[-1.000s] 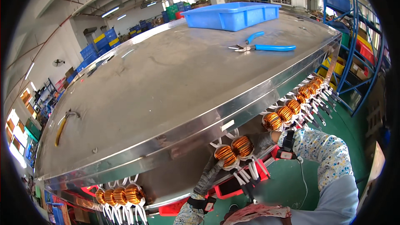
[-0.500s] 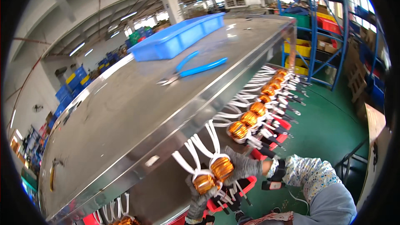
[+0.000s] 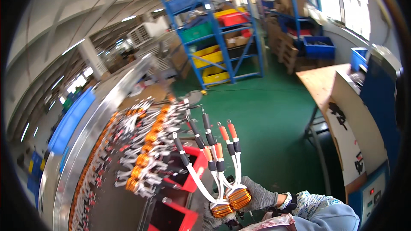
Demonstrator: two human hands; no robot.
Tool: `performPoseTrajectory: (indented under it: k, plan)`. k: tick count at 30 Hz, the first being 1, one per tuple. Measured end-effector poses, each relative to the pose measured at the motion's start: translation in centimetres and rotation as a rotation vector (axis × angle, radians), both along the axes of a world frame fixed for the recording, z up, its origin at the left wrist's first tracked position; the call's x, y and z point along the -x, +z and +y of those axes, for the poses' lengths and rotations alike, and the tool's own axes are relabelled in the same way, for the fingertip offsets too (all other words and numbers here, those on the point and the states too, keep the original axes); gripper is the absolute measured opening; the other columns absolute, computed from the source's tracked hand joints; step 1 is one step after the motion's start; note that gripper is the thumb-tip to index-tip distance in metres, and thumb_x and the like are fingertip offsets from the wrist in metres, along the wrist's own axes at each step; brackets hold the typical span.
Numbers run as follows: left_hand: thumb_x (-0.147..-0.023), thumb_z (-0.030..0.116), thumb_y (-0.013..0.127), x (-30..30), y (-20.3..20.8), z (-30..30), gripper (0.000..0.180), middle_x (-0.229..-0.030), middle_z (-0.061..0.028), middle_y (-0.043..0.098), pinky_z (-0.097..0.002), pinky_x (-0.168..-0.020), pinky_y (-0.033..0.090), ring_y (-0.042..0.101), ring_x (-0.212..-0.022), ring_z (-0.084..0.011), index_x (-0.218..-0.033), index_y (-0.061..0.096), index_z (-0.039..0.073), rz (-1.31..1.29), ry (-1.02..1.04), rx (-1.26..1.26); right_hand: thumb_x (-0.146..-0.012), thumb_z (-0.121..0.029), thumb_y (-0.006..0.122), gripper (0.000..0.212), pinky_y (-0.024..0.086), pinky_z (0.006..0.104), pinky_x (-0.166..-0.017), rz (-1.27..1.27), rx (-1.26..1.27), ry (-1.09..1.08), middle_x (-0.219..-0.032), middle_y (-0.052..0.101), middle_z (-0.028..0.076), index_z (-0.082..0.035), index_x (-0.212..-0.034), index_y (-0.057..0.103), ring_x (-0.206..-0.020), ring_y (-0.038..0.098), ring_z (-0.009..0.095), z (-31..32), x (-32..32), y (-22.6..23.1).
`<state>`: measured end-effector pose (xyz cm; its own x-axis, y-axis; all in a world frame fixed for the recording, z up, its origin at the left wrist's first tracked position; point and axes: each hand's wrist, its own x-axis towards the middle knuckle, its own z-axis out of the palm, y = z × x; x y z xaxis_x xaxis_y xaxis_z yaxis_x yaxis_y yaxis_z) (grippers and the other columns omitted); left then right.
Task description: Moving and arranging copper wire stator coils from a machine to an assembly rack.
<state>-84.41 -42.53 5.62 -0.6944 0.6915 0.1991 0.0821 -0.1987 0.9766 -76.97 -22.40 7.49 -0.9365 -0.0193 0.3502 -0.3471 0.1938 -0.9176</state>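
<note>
Two copper-wound ring coils sit side by side in my grey-gloved hands near the lower edge. My right hand (image 3: 262,196) is closed round the right coil (image 3: 239,198). My left hand (image 3: 209,221), partly hidden below, grips the left coil (image 3: 222,210). From the coils rise thick white leads (image 3: 199,182), pointing up and away, with black or orange-red sleeves and ring terminals at their tips. Left of my hands, a long row of similar coils (image 3: 142,160) lies on the lower shelf, white leads spreading to both sides.
Red bins (image 3: 183,218) stand beside the shelf. The workbench's metal edge (image 3: 85,145) runs along the left, with a blue tray (image 3: 72,119) on top. Blue racks (image 3: 222,51) with bins stand ahead on the green floor (image 3: 265,128). A wooden table (image 3: 319,83) is at right.
My view has swung right, away from the benchtop and pliers. Both hands have carried the coils off the shelf, and the leads have turned to show their sleeved ends upward.
</note>
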Motion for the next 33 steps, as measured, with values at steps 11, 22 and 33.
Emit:
performPoseTrajectory:
  k: [11, 22, 33]
  plan:
    - [-0.048, 0.016, 0.09, 3.0, -1.8, 23.2, 0.085, -0.117, -0.0147, 0.053, -0.0377, -0.09, 0.048, 0.055, -0.106, -0.0226, -0.116, 0.04, 0.005, -0.046, -0.466, 0.126, -0.061, -0.008, 0.082, 0.085, 0.04, 0.0337, -0.096, -0.082, 0.419, -0.391, -0.12, 0.045, 0.008, -0.006, -0.128, 0.03, -0.112, 0.045, 0.018, 17.4, -7.1, -0.1]
    - [-0.05, 0.016, 0.09, 12.1, -2.4, 45.5, 0.093, -0.115, -0.0137, 0.05, -0.0392, -0.09, 0.049, 0.055, -0.104, -0.0227, -0.121, 0.03, 0.009, 0.091, -0.857, 0.067, -0.062, -0.012, 0.083, 0.086, 0.038, 0.0339, -0.099, -0.097, 0.424, -0.712, -0.121, 0.043, 0.008, -0.006, -0.128, 0.029, -0.114, 0.044, 0.018, 32.8, -1.6, -0.7]
    - [-0.045, 0.026, 0.092, 15.4, 0.3, 62.5, 0.082, -0.102, -0.0094, 0.047, -0.0328, -0.083, 0.047, 0.054, -0.091, -0.0201, -0.108, 0.043, 0.006, 0.364, -0.892, 0.036, -0.055, -0.021, 0.088, 0.106, 0.034, 0.0347, -0.102, -0.049, 0.378, -1.055, -0.126, 0.038, 0.011, -0.006, -0.133, 0.018, -0.118, 0.039, 0.021, 44.3, 1.8, -1.0]
